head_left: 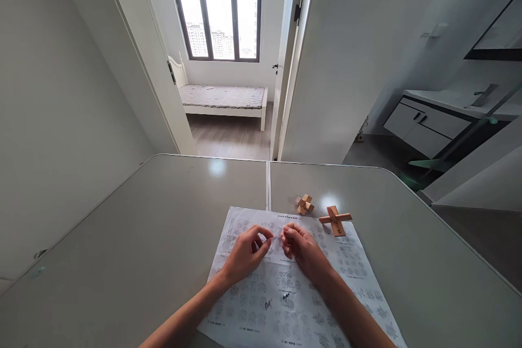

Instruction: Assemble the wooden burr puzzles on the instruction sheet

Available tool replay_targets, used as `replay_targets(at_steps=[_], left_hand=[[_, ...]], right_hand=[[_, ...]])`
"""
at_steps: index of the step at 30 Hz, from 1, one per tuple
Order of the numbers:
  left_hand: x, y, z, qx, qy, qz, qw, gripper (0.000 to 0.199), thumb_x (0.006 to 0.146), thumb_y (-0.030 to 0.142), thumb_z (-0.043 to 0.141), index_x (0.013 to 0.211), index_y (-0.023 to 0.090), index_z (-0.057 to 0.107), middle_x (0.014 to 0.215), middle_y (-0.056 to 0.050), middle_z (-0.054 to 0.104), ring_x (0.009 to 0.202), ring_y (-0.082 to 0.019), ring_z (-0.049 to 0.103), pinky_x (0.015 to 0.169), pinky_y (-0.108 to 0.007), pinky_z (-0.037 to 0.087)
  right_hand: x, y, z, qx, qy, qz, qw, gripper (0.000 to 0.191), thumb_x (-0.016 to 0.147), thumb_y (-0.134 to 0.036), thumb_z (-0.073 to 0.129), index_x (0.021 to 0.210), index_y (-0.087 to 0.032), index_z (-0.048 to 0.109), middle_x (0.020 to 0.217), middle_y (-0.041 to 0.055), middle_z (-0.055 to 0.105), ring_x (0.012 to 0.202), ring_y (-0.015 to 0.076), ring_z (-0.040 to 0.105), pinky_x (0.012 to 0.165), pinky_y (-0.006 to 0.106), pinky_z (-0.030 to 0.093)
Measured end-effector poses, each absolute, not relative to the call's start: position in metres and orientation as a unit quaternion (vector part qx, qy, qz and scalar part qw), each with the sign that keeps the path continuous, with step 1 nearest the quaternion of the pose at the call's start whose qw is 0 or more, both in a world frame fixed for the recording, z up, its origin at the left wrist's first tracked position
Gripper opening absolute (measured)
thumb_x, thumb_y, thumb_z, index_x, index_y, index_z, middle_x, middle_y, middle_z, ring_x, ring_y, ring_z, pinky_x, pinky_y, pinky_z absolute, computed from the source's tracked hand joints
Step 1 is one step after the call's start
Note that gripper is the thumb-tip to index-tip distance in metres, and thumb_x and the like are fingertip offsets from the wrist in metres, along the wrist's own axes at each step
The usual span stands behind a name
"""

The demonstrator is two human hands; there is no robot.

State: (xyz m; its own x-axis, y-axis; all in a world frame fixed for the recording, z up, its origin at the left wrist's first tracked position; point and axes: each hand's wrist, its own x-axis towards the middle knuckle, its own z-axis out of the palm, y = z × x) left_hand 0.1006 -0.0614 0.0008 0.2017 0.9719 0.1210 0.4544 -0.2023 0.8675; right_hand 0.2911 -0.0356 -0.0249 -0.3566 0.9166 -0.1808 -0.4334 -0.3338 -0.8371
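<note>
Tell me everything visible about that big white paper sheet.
The large white paper sheet bears rows of small grey drawings, captions and a heading along its far edge. It looks creased, with two dark marks in its nearer half. It lies on the smooth grey table, partly cut off by the frame. A brown wooden cross overlaps its far right corner; the left hand and right hand are above it, contact unclear.

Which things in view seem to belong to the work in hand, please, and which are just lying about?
Likely in use:
- printed sheet beneath the left hand and right hand
- wooden cross at its far edge
- wooden cluster near it

Apparently unrelated:
- bed
- window
- basin cabinet
</note>
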Motion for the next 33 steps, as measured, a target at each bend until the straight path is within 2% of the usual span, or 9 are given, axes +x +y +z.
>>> replay_targets(at_steps=[33], left_hand=[[0.1017, -0.062, 0.0, 0.686, 0.52, 0.359, 0.36, 0.017, 0.094, 0.03, 0.056, 0.092, 0.02, 0.069, 0.07, 0.002, 0.062, 0.059, -0.011, 0.054, 0.056, -0.022, 0.047]], right_hand=[[0.2915, -0.0365, -0.0272, -0.335, -0.354, 0.746, 0.453, 0.036, 0.082, -0.048, 0.081, 0.08, -0.019, 0.059, 0.074, -0.0018, 0.059, 0.056, 0.0099, 0.048, 0.05, 0.023, 0.038]])
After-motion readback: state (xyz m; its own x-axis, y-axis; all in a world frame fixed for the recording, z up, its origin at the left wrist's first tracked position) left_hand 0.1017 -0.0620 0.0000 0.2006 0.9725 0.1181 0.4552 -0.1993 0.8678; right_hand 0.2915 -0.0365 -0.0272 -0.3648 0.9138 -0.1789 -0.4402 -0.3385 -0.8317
